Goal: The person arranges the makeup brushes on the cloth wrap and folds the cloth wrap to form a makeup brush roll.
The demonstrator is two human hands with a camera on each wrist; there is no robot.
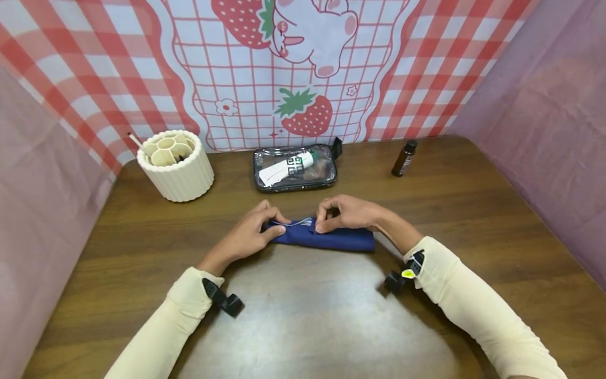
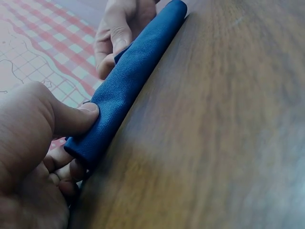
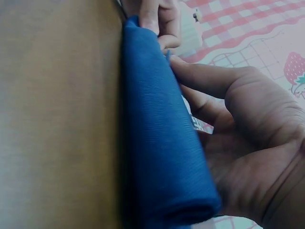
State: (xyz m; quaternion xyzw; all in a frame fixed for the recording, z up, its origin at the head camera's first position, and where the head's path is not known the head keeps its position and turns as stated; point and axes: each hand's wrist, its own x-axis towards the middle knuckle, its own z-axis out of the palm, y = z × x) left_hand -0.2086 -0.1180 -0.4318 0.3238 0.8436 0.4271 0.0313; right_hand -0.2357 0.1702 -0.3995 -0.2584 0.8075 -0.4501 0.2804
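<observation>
A dark blue rolled cloth bundle point(image 1: 331, 239) lies across the middle of the table, with a thin pale cord point(image 1: 303, 221) along its upper side. My left hand point(image 1: 253, 229) holds its left end, thumb point(image 2: 78, 119) on top and fingers behind or under it. On the far long edge, near the middle, my right hand point(image 1: 347, 213) pinches a small flap of the blue cloth between thumb and finger. In the right wrist view the roll's near end point(image 3: 190, 210) shows wound layers. Whether the cord is in either hand's fingers, I cannot tell.
Behind the roll lies a clear black-edged pouch point(image 1: 326, 176) with a white tube inside. A cream ribbed organizer point(image 1: 184, 181) stands at the back left, a small brown bottle point(image 1: 403, 158) at the back right. A checked strawberry cloth point(image 1: 236, 126) hangs behind the table.
</observation>
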